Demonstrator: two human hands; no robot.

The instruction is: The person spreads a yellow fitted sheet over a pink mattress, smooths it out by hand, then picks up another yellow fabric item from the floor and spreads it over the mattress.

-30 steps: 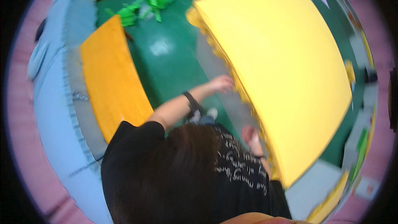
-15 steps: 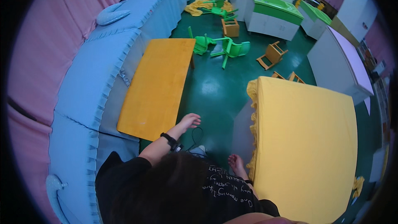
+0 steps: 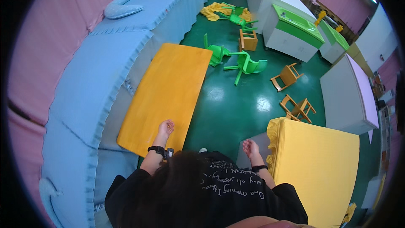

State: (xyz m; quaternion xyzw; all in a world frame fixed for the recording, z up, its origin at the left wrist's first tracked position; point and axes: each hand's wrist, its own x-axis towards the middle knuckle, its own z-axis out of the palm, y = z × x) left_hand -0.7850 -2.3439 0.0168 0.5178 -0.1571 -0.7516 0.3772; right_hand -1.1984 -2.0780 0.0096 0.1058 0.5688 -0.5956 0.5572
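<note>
My left hand (image 3: 166, 128) is over the near part of a low orange-brown wooden table (image 3: 168, 84), its fingers loosely curled and nothing visible in them. Whether it touches the tabletop I cannot tell. A black band with a small dark device circles that wrist. My right hand (image 3: 250, 148) is raised with its fingers apart and empty, beside the ruffled edge of a bed-like block with a yellow cover (image 3: 314, 160). That wrist also wears a dark band.
Green plastic chairs (image 3: 249, 64) and wooden chairs (image 3: 289, 76) lie tipped on the green floor (image 3: 228, 101). Yellow cloth (image 3: 213, 10) is heaped farther off. Blue-covered beds (image 3: 105, 55) line the left side. White cabinets (image 3: 344, 95) and a green-topped sink unit (image 3: 295, 29) stand right.
The view has moved forward between table and yellow-covered block, showing more of the tipped wooden chairs. My left hand went from above the floor gap to over the table; my right hand came forward.
</note>
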